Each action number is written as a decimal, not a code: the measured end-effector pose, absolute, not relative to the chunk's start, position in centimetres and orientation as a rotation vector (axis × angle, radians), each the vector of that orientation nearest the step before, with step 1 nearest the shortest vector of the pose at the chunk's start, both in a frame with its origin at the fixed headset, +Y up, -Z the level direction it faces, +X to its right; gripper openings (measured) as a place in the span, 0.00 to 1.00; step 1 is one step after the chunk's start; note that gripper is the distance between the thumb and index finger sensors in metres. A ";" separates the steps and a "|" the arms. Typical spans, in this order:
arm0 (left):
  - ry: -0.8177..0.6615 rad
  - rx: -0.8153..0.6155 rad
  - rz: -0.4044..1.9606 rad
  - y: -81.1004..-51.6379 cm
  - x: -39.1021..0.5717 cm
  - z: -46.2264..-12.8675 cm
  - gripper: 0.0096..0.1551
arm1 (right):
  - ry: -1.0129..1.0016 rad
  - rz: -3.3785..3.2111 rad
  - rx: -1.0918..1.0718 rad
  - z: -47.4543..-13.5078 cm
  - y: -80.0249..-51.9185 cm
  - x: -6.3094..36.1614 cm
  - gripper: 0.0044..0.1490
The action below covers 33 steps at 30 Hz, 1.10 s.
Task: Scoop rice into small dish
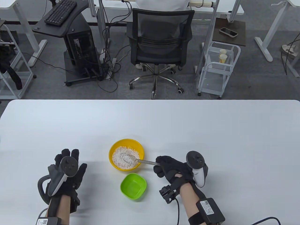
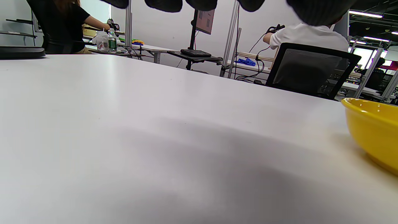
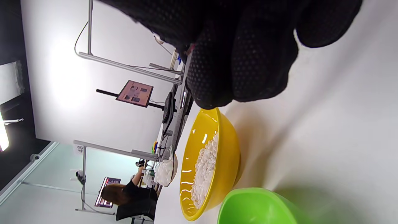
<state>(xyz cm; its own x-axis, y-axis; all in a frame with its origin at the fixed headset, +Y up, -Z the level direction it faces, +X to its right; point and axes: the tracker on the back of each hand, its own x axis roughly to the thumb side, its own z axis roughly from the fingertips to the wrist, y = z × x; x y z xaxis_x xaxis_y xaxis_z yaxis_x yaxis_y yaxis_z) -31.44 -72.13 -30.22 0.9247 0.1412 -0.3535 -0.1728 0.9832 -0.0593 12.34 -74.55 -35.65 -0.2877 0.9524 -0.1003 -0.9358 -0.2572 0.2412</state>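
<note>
Scooping step: right hand (image 1: 172,167) grips spoon (image 1: 133,159) in yellow bowl's (image 1: 115,147) rice (image 1: 119,155), left hand (image 1: 66,174) released w/ nothing; next needs level lift to green dish (image 1: 133,186).

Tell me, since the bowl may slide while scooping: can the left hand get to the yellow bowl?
Probably yes: the left hand holds nothing, and only bare table separates it from the yellow bowl.

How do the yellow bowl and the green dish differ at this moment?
The yellow bowl is round and holds rice; the green dish is squarish with rounded corners and has no rice in it. The yellow bowl looks wider than the green dish. The spoon, gripped by the right hand, reaches into the yellow bowl, not the green dish. Both stand upright on the white table, close together.
</note>
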 end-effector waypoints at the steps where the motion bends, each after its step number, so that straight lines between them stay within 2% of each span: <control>1: 0.358 -0.094 0.166 -72.1 -31.5 -30.2 0.42 | 0.326 1.860 0.115 -35.7 -74.1 12.4 0.26; 9: 0.371 -0.110 0.174 -72.3 -31.8 -30.1 0.42 | 0.504 1.932 0.191 -35.6 -73.5 12.7 0.26; 15: 0.373 -0.123 0.170 -72.3 -31.7 -30.0 0.42 | 0.538 2.038 0.214 -35.6 -73.5 12.2 0.27; 25: 0.378 -0.135 0.169 -72.3 -31.7 -30.0 0.42 | 0.490 2.090 0.250 -35.4 -72.9 12.1 0.26; 33: 0.376 -0.137 0.174 -72.4 -31.7 -30.1 0.42 | 0.367 2.194 0.293 -35.2 -71.9 12.2 0.24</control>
<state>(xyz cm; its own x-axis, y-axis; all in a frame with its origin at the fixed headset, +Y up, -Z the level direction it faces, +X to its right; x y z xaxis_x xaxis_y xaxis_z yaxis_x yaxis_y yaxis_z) -31.72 -72.35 -30.10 0.9156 0.1433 -0.3756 -0.1939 0.9759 -0.1001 12.20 -71.87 -35.15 -0.5955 0.7995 0.0793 -0.7302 -0.5797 0.3615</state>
